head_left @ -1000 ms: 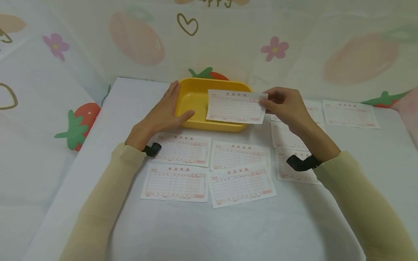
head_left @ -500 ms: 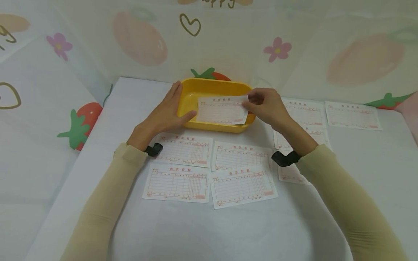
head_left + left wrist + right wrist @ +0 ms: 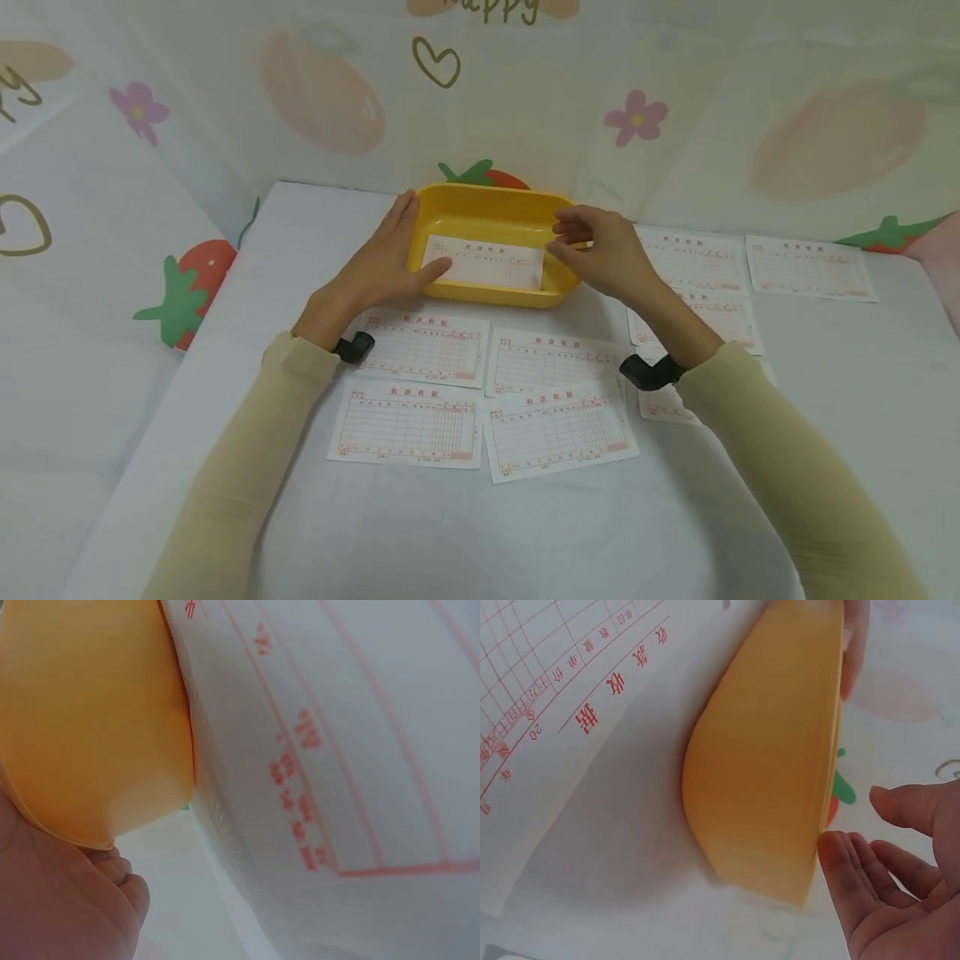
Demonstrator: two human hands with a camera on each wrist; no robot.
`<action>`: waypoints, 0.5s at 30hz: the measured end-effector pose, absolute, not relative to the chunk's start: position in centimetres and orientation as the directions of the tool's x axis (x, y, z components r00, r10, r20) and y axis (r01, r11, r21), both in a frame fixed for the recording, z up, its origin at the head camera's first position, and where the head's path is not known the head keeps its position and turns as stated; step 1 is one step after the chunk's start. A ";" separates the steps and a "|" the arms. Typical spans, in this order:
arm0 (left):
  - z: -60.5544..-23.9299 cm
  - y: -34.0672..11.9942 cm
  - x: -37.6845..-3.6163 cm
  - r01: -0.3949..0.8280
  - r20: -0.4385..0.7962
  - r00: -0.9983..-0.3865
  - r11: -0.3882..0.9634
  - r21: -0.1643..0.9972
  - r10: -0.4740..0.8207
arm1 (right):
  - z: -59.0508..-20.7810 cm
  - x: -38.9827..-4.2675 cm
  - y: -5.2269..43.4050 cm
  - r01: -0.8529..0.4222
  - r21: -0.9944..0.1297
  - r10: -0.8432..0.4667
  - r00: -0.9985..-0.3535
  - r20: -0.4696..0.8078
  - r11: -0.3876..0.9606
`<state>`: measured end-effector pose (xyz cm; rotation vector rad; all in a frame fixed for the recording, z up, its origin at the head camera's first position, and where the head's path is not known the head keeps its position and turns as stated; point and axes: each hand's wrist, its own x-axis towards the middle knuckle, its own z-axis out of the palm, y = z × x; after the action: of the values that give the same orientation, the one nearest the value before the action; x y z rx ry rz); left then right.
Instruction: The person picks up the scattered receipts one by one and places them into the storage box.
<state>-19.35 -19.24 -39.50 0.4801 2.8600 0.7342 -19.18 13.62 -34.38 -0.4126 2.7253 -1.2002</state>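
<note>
A yellow plastic basket (image 3: 487, 293) stands at the back of the table, with a printed receipt slip (image 3: 480, 260) lying inside. My left hand (image 3: 375, 254) rests against the basket's left end, its fingers straight along the outside and its thumb over the near rim. My right hand (image 3: 607, 250) is at the basket's right end, fingers bent loosely and parted from the thumb, holding nothing. In the right wrist view, a fingertip of the right hand (image 3: 889, 877) is at the rim of the basket (image 3: 772, 750). The basket wall (image 3: 97, 712) hides part of the left fingers.
Several receipt slips (image 3: 405, 423) lie in front of the basket, one overlapping another (image 3: 562, 433). More slips lie to the right, partly under my right forearm, and one slip (image 3: 810, 268) lies at the far right. A patterned cloth (image 3: 697, 108) rises behind the table.
My right hand has moved left with a slip, lowered it into the basket and let it go. The slip now lies flatter and further left. The left hand has stayed on the basket.
</note>
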 end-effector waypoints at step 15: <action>-39.4 -19.3 -19.3 0.267 -0.070 -0.937 0.830 0.489 0.342 | -34.0 -13.8 16.6 -0.324 -0.717 -0.241 -0.945 0.220 0.617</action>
<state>-19.31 -19.30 -39.43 0.4782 2.8562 0.7295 -13.76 16.58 -34.02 -0.5116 2.9154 -1.3267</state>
